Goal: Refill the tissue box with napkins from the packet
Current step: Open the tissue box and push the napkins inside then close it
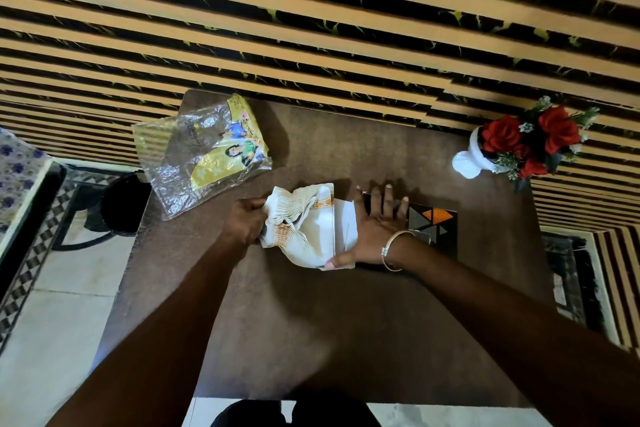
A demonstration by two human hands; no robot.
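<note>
At the centre of the frame, the left hand (244, 222) clamps the napkin stack (298, 218), feeding it toward the tissue box's (433, 229) open end flap (344, 225); the right hand (375, 225), fingers spread, presses the box flat. The plastic packet (204, 152), upper left, lies emptied, so insertion and closing remain. Its yellow label's writing is unreadable.

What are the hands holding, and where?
The left hand grips the napkin stack by its left end; the right hand steadies the tissue box.
</note>
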